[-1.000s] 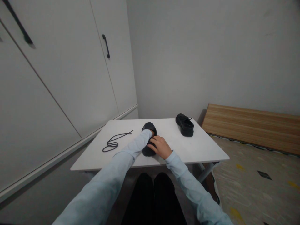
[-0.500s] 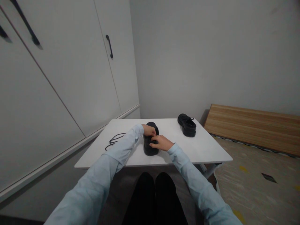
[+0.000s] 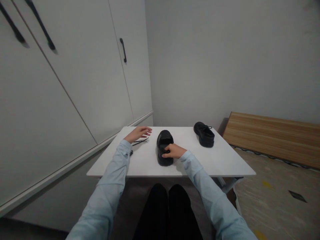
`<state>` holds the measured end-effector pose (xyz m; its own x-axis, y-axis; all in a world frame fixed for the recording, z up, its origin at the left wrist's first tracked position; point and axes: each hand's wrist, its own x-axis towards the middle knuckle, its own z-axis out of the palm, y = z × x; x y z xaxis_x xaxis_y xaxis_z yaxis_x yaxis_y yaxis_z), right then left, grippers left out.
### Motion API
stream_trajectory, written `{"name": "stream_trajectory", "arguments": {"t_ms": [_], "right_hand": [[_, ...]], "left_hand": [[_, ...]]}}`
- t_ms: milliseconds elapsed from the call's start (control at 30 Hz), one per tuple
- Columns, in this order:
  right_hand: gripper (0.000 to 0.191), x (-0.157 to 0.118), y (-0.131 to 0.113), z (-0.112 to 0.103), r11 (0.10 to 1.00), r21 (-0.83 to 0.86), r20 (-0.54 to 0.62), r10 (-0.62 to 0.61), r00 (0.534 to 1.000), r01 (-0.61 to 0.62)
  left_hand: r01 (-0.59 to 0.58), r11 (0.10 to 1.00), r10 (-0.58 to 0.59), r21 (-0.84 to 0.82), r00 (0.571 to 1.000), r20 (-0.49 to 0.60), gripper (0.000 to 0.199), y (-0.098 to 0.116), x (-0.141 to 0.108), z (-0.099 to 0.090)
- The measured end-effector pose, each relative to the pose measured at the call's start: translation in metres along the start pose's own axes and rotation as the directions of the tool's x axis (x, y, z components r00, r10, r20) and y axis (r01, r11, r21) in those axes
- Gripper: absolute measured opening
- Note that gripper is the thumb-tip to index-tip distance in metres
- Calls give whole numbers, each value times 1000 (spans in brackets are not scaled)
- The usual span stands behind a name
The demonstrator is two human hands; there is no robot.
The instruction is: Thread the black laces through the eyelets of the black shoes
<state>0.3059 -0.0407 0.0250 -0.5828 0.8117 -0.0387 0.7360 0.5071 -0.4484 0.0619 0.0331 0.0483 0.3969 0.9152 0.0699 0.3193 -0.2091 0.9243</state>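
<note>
A black shoe stands upright on the white table, its toe pointing away from me. My right hand grips this shoe at its right side near the opening, the thumb over the upper. To the left, my left hand hovers above the table with its fingers apart and nothing in them. Beneath and beside it lies a black shoelace, partly hidden by the hand and sleeve. No lace shows on the front of the gripped shoe.
A second black shoe, with its lace tied, stands at the table's back right. White cabinet doors with dark handles rise at the left. A wooden board leans by the grey wall on the right, above the floor.
My left hand has come off the shoe and moved left, over the loose lace. My right hand stays at the shoe. The view has turned slightly left.
</note>
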Motion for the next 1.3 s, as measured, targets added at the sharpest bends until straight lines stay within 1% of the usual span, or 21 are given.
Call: {"name": "stream_trajectory", "arguments": {"t_ms": [67,100,133,167,200,267,333,433,567,700,800,867,900,967,1033,1100,1133,1167,1233,1300], "right_hand": [[23,2,1,1,1000,23,-1,0,1000,0],[21,2,1,2,999,35,-3,2,1000,-2],[19,2,0,3,999,46,-6,4,1000,-4],[17,2,0,3,998,56,-11,4,1000,-3],[16,1,0,4,998,64,-20,1,1000,0],[16,-1,-2,6,998,66,-54,-4,999,7],[16,-4,-3,8,998,62,-102,-6,995,13],[16,-10,-4,12,999,35,-191,-13,982,20],[18,-15,-3,18,1000,-14,-289,-21,957,18],[18,-21,-5,19,999,-17,-289,-33,957,29],[18,-27,-8,13,1000,1,-266,-22,964,23],[18,-30,-12,5,999,41,-270,-14,963,27],[18,-31,-14,-1,997,67,-286,-15,958,35],[19,-30,-18,-15,995,83,-348,-15,937,47],[17,-23,-19,-29,999,42,-436,-7,900,28],[14,-10,-17,-40,1000,-11,-527,-15,850,11],[14,-3,-16,-44,1000,-25,-560,-17,828,4],[14,6,-14,-47,1000,-28,-577,-11,817,-6],[15,23,-11,-49,999,-23,-580,12,814,-31],[16,38,-8,-47,996,-44,-547,44,836,-82]], "left_hand": [[4,998,3,59,993,-120,35,-25,4,0],[25,992,-2,123,984,-180,32,-37,7,0],[45,972,12,230,971,-239,29,-48,9,1],[59,921,48,385,963,-263,27,-59,11,3],[81,836,82,542,959,-271,25,-68,13,5],[116,777,94,619,950,-296,24,-82,14,9],[143,736,99,661,944,-314,25,-91,14,13],[180,677,91,714,942,-323,26,-97,12,15],[224,606,71,763,941,-332,23,-97,11,16],[241,561,73,792,938,-338,16,-95,11,17],[232,547,92,804,938,-333,13,-92,12,18],[218,569,118,793,932,-341,13,-87,12,18],[202,600,138,774,927,-349,13,-84,13,19],[137,698,189,703,912,-365,12,-76,17,21],[41,799,246,601,889,-387,12,-65,21,25],[-40,870,290,491,849,-443,11,-52,27,34],[-66,900,296,432,820,-490,11,-47,29,39],[-84,927,285,365,792,-541,11,-42,32,46],[-125,965,243,229,754,-610,12,-36,35,59],[-176,977,212,121,739,-639,13,-35,37,73]]}}
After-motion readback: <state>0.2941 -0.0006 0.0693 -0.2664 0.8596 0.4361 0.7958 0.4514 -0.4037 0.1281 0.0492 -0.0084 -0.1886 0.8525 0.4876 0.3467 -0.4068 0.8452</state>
